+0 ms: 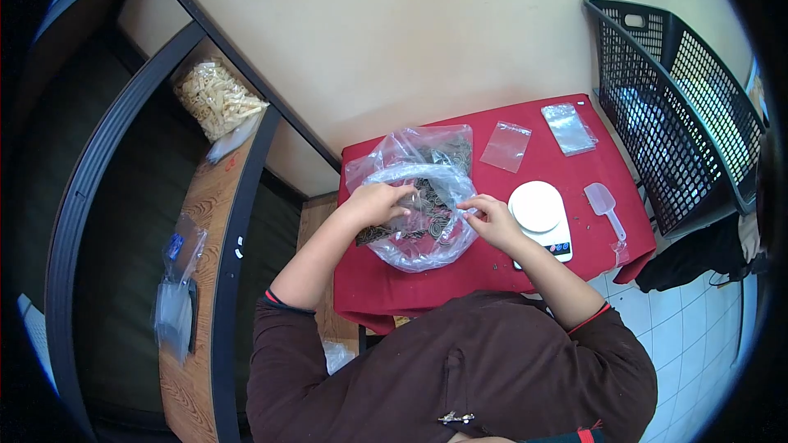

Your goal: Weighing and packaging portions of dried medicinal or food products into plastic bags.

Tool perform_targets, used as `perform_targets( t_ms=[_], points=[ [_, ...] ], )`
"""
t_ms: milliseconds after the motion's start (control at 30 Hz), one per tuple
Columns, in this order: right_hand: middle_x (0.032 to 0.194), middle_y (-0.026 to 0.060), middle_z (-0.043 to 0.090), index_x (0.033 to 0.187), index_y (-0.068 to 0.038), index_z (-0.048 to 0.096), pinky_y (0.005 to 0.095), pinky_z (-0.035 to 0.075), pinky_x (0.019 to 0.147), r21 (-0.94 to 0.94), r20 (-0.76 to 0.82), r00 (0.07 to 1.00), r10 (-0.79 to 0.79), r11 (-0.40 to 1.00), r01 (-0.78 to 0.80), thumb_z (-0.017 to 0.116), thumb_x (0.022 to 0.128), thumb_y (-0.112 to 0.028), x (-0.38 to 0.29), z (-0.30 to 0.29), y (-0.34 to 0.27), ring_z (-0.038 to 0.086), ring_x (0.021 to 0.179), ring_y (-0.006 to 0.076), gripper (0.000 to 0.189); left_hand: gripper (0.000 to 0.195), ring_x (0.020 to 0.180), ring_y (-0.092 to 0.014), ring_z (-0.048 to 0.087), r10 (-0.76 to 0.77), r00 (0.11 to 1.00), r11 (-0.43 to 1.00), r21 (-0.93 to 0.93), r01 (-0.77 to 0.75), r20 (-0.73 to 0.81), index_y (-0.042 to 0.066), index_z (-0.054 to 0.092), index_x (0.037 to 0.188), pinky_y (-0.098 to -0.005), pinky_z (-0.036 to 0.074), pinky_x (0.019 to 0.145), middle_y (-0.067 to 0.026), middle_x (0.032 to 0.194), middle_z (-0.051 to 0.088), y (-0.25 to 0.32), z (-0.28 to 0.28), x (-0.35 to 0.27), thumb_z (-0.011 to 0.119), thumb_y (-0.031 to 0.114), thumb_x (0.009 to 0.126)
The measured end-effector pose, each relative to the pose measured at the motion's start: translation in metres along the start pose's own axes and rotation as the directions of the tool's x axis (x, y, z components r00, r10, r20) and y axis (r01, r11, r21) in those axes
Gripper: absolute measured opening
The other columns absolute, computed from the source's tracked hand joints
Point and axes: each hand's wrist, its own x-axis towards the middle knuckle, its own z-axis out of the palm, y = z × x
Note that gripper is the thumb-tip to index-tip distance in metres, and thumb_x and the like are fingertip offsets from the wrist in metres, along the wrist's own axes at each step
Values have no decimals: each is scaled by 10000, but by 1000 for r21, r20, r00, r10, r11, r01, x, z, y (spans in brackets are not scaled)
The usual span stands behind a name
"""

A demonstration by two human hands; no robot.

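Observation:
A large clear plastic bag (pixel 425 261) lies on the table with its rolled mouth facing up. Dark, spiral-coiled pieces (pixel 437 224) show inside it, and more show through the plastic at its far end. My left hand (pixel 383 202) is over the left part of the mouth, thumb and fingers apart, with nothing visible between them. On the opposite side, the fingertips of my right hand (pixel 495 220) pinch the bag's rim. A white digital kitchen scale (pixel 537 209) stands just beyond my right hand, its round platform bare.
A red cloth (pixel 431 295) covers the table. On it lie a single clear pouch (pixel 506 146), a stack of pouches (pixel 567 129) and a plastic scoop (pixel 604 206). A black plastic basket (pixel 665 74) stands at right. The wooden shelf (pixel 209 215) at left holds a bag of pale pieces (pixel 215 98).

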Motion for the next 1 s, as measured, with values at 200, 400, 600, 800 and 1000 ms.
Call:
perform_targets(
  t_ms=[200,400,600,800,1000],
  points=[
    [979,148,641,1057,-65,679,335,526,701,3,55,998,6,1000,-6,634,831,-95,4,17,6,647,755,222,232,195,744,-271,657,70,998,998,-8,-70,-10,144,601,993,-411,496,663,-72,772,670,-16,12,4,604,285,857],
    [937,176,648,1079,-40,657,357,518,732,-174,68,988,-142,973,151,618,807,-40,14,53,15,646,803,276,275,186,677,-240,655,28,993,977,-209,-51,-111,101,598,974,-382,496,629,-82,735,662,-16,13,-5,629,242,857],
    [994,141,630,1023,-32,651,335,512,768,128,-5,952,-307,944,305,567,827,26,39,69,24,638,885,235,220,204,680,-164,646,-102,994,838,-542,65,-38,47,605,1020,-335,501,621,-111,762,670,-12,0,-10,654,168,863],
    [1034,76,620,1049,-27,621,300,542,749,548,238,961,-138,837,-16,562,895,-23,45,59,-32,625,923,146,165,184,709,-92,609,-134,983,695,-719,0,-129,19,606,988,-283,488,619,-67,775,665,-23,18,-25,669,135,859],
    [966,80,664,1097,31,590,278,556,662,569,377,926,18,785,-247,583,900,-51,61,53,-41,647,837,140,214,341,691,-108,611,-259,956,499,-867,13,-134,63,586,1060,-288,496,601,-47,768,655,-9,26,-40,725,243,806]
  ],
)
